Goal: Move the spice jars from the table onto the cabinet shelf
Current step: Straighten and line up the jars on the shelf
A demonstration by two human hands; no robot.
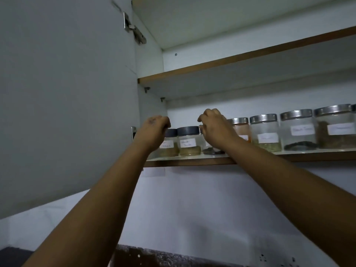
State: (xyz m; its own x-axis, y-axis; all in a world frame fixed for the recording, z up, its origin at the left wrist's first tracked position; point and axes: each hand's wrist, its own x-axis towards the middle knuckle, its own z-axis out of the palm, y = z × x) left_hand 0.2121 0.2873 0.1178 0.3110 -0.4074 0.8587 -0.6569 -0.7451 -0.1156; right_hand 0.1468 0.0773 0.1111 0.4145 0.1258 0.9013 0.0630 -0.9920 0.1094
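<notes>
Glass jars stood in a row along the lower shelf [192,161] of the open cabinet, and that shelf serves here as the landmark. At its left end sat two small jars with dark lids: the left jar [169,145], partly hidden by the left hand [152,132], and the second jar [189,141] just beside it. Both held a yellowish powder and bore white labels whose writing was too blurred to read.

The left hand hovered at the left jar's lid with its fingers curled over; whether they truly gripped the lid could not be told. The right hand [215,130] reached over the middle of the shelf, covering a third jar [212,150] of which only the base with dark contents showed. Its fingers were bent downward toward that jar's top, but an actual grasp could not be made out.

Farther right along the shelf stood four taller jars with silver lids: an orange-filled jar [240,130] touching the right wrist in view, a jar of pale green flakes [265,133], a jar with dark pieces [298,132], and a jar of brown matter [335,130].

Above the lower shelf ran an upper shelf [240,58]. To the left of it swung the grey cabinet door [63,93] with its metal hinge [134,29]. Below the shelf lay a white wall [202,209] and a dark speckled counter [173,257].
</notes>
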